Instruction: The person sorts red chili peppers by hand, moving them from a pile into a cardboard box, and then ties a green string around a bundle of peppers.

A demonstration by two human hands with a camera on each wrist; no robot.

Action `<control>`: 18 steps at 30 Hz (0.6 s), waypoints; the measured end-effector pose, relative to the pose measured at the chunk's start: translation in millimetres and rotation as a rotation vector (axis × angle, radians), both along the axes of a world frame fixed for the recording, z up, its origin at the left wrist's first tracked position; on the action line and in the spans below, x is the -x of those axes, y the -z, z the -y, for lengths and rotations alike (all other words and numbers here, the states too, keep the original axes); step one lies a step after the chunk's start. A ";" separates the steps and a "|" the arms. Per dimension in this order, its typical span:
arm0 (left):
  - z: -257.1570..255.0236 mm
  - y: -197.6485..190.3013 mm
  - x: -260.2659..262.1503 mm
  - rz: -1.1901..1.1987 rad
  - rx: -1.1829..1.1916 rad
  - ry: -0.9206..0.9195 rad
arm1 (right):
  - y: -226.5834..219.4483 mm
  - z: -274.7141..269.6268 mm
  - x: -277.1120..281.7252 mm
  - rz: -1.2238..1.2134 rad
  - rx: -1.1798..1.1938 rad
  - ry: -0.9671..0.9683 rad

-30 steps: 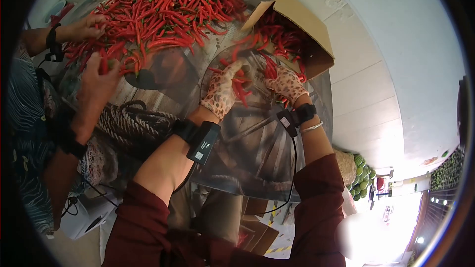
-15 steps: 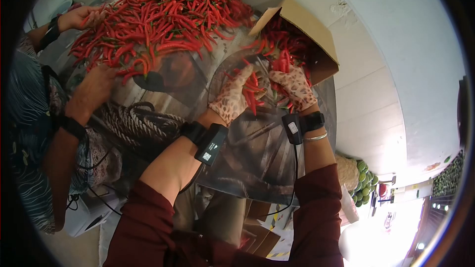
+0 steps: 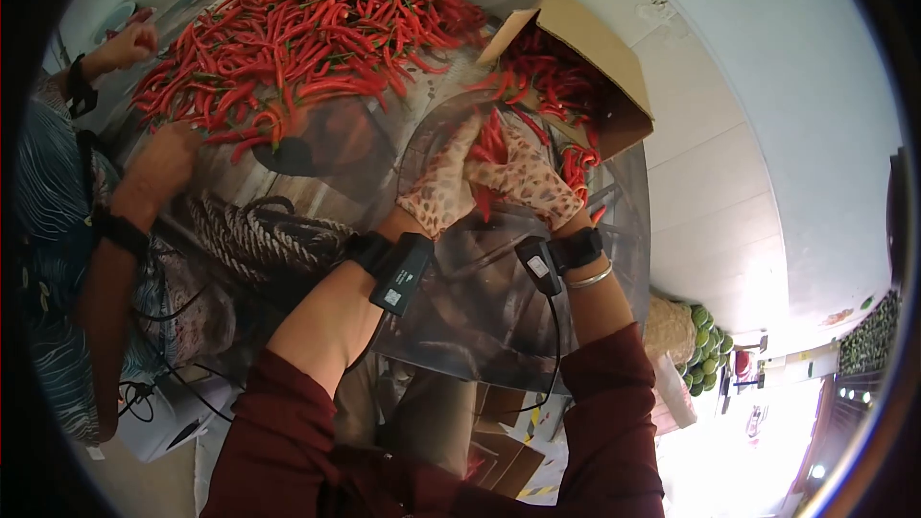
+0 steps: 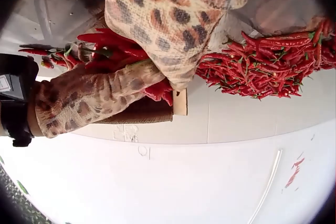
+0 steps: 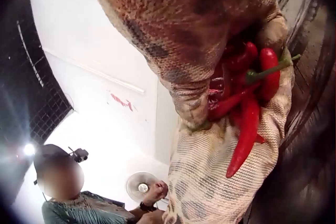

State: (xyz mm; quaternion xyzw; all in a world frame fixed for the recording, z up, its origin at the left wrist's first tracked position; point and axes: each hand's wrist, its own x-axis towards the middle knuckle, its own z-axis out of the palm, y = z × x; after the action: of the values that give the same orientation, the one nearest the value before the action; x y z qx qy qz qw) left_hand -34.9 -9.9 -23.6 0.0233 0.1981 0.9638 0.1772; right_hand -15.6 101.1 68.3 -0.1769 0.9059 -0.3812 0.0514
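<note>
Nearest me, my left hand [image 3: 439, 190] and right hand [image 3: 532, 184], in spotted fabric gloves, meet with fingers curled round a bunch of glossy red chillies [image 3: 491, 139]. Just right lie loose chillies [image 3: 578, 168]. Farther right, the open brown cardboard box [image 3: 600, 53] holds more. Far left, a large chilli heap [image 3: 326, 29] covers the surface [image 3: 451, 336]; I judge much remains to handle.

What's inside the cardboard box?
Red chillies, heaped at the open side of the box. Whatever lies beneath them is covered and can't be seen.
</note>
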 end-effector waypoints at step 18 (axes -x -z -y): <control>27.4 4.9 -16.8 -0.008 -0.081 0.018 | 0.2 13.9 -20.9 -0.127 -0.042 0.025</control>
State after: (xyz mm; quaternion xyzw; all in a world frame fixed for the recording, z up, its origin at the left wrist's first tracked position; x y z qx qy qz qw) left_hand -18.1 -37.4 -28.5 0.0359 0.1593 0.9692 0.1841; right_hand 5.3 87.2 68.1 -0.1884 0.9173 -0.3508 -0.0074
